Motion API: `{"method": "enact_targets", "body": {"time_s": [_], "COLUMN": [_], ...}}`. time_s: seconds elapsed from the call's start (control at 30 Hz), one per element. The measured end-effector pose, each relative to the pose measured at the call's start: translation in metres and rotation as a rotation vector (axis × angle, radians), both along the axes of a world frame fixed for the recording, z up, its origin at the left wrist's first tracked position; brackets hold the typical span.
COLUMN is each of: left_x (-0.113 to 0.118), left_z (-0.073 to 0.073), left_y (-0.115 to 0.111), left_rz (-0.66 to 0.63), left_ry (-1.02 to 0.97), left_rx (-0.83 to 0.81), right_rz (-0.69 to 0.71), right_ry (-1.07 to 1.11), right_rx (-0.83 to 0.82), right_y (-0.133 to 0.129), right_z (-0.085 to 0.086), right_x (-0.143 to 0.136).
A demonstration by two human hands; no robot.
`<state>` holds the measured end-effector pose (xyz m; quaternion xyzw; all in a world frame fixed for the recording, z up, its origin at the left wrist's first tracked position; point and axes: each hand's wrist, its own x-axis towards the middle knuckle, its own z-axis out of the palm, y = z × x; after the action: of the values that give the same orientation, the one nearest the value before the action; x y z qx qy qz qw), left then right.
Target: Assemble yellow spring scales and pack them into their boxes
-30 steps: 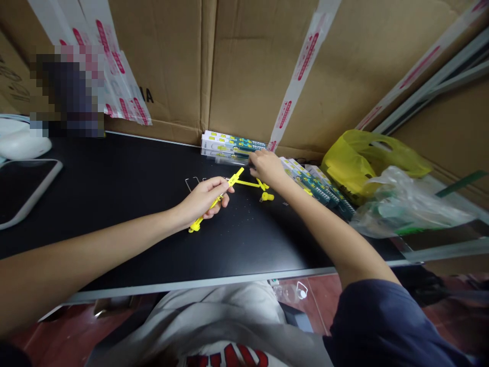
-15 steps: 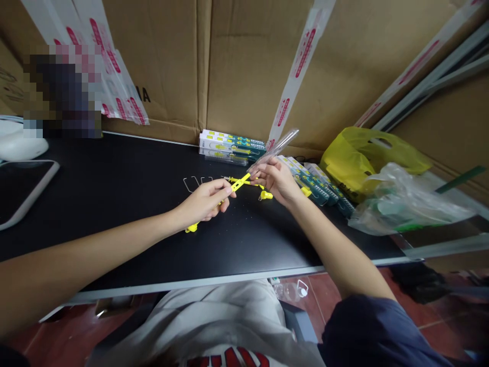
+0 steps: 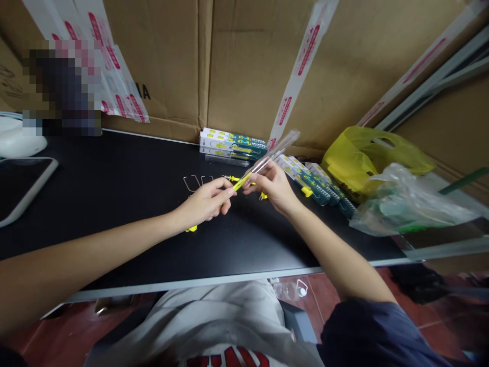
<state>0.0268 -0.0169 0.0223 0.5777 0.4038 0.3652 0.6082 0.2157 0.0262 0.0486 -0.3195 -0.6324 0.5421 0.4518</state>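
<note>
Between thumb and fingers, my left hand pinches a flat yellow plastic piece that slants up to the right. My right hand is closed on a clear plastic sleeve, whose lower end meets the tip of the yellow piece. How far the piece sits inside the sleeve is hard to tell. Behind the hands lie bent metal wires and other yellow parts, partly hidden. One yellow part shows below my left wrist.
Printed boxes are stacked at the back of the black table; more boxes lie right of them, a yellow part on top. Yellow and clear plastic bags stand right. A white-edged tray is left.
The sleeve's lower end has come down against the yellow piece, which has turned and now looks narrower. My right hand has shifted slightly down and left.
</note>
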Motion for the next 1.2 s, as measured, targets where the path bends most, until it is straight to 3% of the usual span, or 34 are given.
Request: {"method": "enact_targets", "body": {"time_s": [0.3,0.57,0.67,0.9,1.03,1.2], "left_x": [0.004,0.005,0.006,0.007,0.006,0.006], "left_z": [0.004,-0.006,-0.003,0.013,0.014,0.014], "left_y": [-0.003,0.002,0.002,-0.004,-0.005,-0.007], "left_rz": [0.044,0.141,0.171,0.153,0.143,0.127], "left_ry": [-0.099,-0.135,-0.153,-0.294,-0.371,-0.388], "left_rx": [0.014,0.076,0.08,-0.099,-0.199,-0.239], "right_rz": [0.07,0.002,0.039,0.169,0.262,0.284], "right_ry": [-0.088,-0.189,-0.158,-0.087,-0.127,-0.161], "right_rx": [0.054,0.16,0.123,0.016,0.006,0.026], "right_y": [-0.01,-0.012,-0.011,-0.011,-0.014,-0.016], "right_z": [-0.01,-0.006,-0.006,-0.01,-0.008,-0.009], "right_x": [-0.01,-0.008,-0.008,-0.008,-0.009,-0.009]}}
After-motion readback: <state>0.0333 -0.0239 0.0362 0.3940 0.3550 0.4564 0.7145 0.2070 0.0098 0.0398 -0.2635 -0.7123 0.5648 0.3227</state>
